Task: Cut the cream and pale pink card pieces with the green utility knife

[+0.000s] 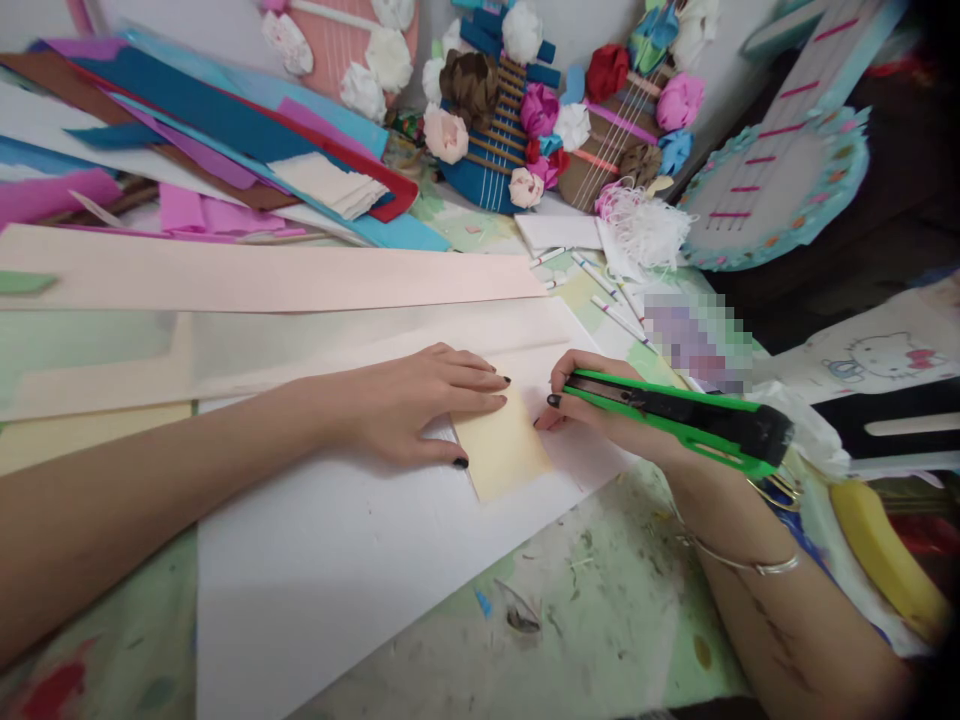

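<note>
My left hand [427, 405] lies flat with its fingers stretched, pressing on the left edge of a small pale yellow piece of paper or card [499, 450]. That piece rests on a large white board [322, 570]. My right hand [592, 400] grips a green and black box cutter [675, 415] near its front end, the handle pointing back to the right over my wrist. The right fingertips touch or hover by the right edge of the yellow piece; I cannot tell which. The cutter's blade tip is not visible.
Long pale pink strips [300, 275] lie behind my left hand. Coloured paper [225, 130] is heaped at the back left. Flower-decorated paper instruments [495, 120] stand at the back. Several thin markers [619, 318] and a yellow banana-shaped object [885, 560] are at the right.
</note>
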Tool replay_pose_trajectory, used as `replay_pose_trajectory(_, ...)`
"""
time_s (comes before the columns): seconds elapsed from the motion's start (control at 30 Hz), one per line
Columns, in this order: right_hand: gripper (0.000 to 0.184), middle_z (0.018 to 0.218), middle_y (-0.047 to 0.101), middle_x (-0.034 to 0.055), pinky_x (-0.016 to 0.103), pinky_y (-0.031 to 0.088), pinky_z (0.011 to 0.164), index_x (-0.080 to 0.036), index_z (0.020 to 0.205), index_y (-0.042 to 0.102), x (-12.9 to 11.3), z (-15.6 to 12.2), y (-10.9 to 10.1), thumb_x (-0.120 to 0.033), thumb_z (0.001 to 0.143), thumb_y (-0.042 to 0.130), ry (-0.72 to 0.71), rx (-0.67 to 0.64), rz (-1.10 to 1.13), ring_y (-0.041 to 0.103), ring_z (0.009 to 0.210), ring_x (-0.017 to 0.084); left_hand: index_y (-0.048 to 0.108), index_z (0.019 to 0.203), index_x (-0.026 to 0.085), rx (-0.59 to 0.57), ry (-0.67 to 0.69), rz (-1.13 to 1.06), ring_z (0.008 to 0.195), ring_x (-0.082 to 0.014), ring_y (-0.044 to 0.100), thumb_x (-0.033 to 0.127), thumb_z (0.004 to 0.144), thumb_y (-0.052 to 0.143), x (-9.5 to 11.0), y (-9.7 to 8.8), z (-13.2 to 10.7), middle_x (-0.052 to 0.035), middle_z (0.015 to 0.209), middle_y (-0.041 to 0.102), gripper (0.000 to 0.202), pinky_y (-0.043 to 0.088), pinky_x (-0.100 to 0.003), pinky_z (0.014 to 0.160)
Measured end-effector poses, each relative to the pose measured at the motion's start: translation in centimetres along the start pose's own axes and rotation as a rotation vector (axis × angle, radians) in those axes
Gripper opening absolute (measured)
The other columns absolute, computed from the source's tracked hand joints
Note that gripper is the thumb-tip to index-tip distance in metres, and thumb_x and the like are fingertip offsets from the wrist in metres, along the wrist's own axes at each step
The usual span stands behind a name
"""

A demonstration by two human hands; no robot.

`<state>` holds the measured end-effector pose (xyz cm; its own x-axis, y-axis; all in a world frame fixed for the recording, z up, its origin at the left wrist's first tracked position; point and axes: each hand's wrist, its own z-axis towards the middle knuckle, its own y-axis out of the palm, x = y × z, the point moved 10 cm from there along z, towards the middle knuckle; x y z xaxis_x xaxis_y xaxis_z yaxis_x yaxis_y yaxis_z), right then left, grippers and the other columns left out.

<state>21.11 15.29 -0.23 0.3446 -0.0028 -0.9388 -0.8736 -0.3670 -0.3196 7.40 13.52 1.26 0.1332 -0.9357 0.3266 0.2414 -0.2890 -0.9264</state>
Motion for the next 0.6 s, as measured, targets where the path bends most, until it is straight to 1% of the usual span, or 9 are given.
replay_pose_trajectory(0.2,0.017,0.072,0.074,0.0045,0.030,0.060,0.066,-0.022,0.083,0.052,0.32,-0.04,-0.41,-0.031,0.084,0.065,0.029,0.020,0.041,0.073,0.072,0.020,0.045,0.139,0.017,0.001,0.003,0.002,0.136,-0.0271,0.035,0.044,0.090,0.053,-0.14,0.00,-0.03,-0.0126,0.145,0.044,0.057,0.026,-0.043,0.110)
replay_pose_trajectory(0.33,0.017,0.072,0.074,0.0046,0.031,0.060,0.065,-0.022,0.084,0.052,0.30,-0.09,-0.47,-0.032,0.083,0.066,0.033,0.019,0.028,0.073,0.072,0.021,0.045,0.138,0.016,0.002,0.012,0.007,0.136,-0.0279,0.035,0.044,0.089,0.054,-0.11,-0.03,-0.04,-0.0131,0.145,0.044,0.057,0.027,-0.043,0.109)
replay_pose_trajectory(0.6,0.020,0.073,0.073,0.0043,0.032,0.060,0.070,-0.022,0.082,0.052,0.30,-0.20,-0.35,-0.035,0.083,0.067,0.059,-0.007,0.034,0.073,0.076,0.021,0.047,0.137,0.015,0.007,0.010,0.005,0.136,-0.0281,0.035,0.045,0.089,0.053,-0.10,-0.08,-0.04,-0.0133,0.144,0.045,0.056,0.027,-0.043,0.109)
